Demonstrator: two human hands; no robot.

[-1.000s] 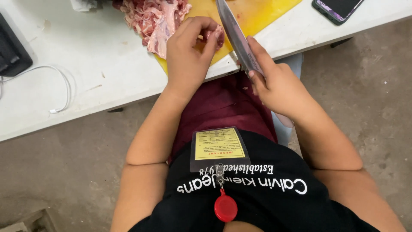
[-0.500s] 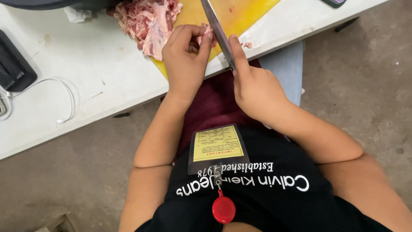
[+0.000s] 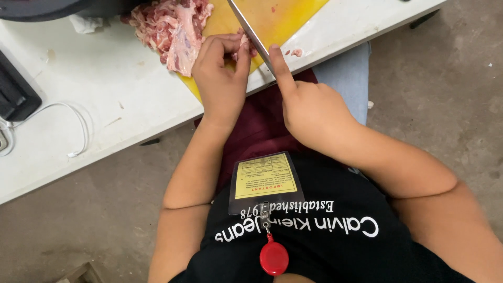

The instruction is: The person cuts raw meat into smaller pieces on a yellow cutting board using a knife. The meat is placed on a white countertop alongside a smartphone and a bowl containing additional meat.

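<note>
Cutting raw meat into smaller pieces is judged to be the step in hand. A white table (image 3: 126, 120) fills the upper left of the view, and a yellow cutting board (image 3: 283, 15) is laid on it at the near edge. A heap of raw pink meat (image 3: 167, 26) is piled on the board's left part, spilling toward the table top. Near the left edge, a white cable (image 3: 78, 126) is looped on the table, and a dark flat object (image 3: 15, 91) lies beside it.

The left hand (image 3: 222, 78) is reached forward over the table edge, forearm straight, with its fingers curled and closed on a small piece of meat (image 3: 242, 44) pinned against the board. The right hand (image 3: 314, 112) is wrapped around the handle of a knife (image 3: 251, 34), with the index finger stretched along the spine of the blade; the handle itself is hidden in the fist. The blade is slanted up and to the left across the board, just beside the pinched piece and close to the left fingertips.

A downward, drawn stroke is likely called for next, with the left fingertips kept tucked back from the edge, since little room is left between them and the blade. A small scrap of meat (image 3: 296, 52) lies on the board's near corner.
</note>
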